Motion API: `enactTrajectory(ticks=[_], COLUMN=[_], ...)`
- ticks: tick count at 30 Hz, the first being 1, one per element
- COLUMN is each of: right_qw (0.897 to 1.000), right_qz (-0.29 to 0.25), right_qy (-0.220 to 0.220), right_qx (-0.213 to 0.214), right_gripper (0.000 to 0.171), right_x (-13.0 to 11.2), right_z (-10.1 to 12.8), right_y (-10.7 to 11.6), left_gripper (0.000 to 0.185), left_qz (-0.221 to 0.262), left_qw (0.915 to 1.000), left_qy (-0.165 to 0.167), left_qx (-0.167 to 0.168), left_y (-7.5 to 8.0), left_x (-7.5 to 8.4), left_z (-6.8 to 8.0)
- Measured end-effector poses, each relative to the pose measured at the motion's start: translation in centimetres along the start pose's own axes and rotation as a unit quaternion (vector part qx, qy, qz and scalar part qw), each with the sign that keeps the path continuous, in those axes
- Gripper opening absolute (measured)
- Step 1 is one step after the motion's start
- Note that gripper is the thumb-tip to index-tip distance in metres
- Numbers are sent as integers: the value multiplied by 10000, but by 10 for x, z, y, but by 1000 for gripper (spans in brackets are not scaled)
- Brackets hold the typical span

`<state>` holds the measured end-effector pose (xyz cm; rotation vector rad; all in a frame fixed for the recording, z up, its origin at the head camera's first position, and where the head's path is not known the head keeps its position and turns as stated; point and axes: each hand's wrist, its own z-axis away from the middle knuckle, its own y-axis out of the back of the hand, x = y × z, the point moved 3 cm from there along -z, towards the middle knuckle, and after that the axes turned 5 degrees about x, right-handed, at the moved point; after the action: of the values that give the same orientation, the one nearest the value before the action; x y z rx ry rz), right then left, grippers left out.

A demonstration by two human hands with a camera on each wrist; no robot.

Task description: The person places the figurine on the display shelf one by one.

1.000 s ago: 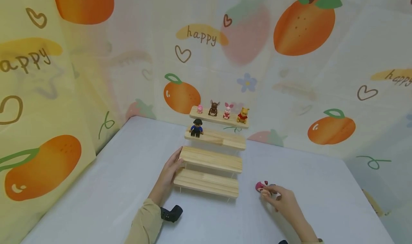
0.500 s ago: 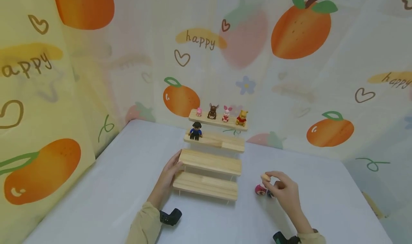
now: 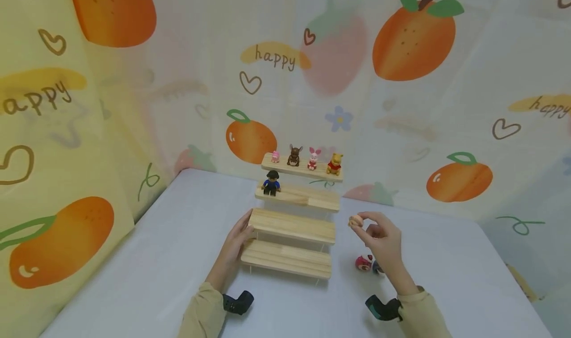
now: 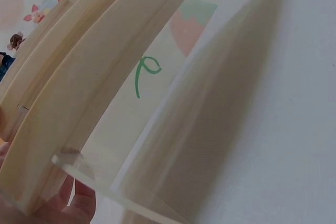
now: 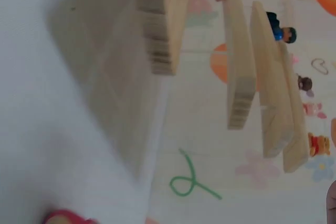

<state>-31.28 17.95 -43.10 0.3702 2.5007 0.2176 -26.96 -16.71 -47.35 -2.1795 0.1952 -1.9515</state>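
White table (image 3: 134,258), right hand (image 3: 381,239) pinching figurine (image 3: 355,221)

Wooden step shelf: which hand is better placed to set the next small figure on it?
Probably the right hand: it pinches a small tan figure in the air beside the wooden step shelf. The left hand rests against the shelf's left end.

We seem to be in a home play corner: a fruit-print cloth backdrop (image 3: 401,105) lettered "happy" encloses a white table (image 3: 156,258), where a wooden stepped shelf (image 3: 292,224) displays small cartoon toy figures (image 3: 312,158).
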Motion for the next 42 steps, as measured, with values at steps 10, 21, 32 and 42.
enactTrajectory(ticks=[10, 21, 32, 42], right_qw=[9913, 9547, 9374, 9365], right_qz=[-379, -924, -688, -564], right_qy=[-1199, -2685, -3208, -3260], right_qx=[-387, -891, -1172, -1158], right_gripper=[27, 28, 32, 34], right_x=[-103, -102, -72, -70], right_z=[-54, -75, -76, -91], right_y=[-42, -78, -93, -112], left_gripper=[61, 61, 59, 61], left_qz=[-66, -16, 146, 138], left_qw=[9995, 9997, 9998, 9998], left_qy=[186, 142, 119, 92], left_qx=[230, 174, 46, 107], left_y=[-2, 2, -3, -2], left_x=[0, 2, -1, 2], left_z=[2, 0, 0, 0])
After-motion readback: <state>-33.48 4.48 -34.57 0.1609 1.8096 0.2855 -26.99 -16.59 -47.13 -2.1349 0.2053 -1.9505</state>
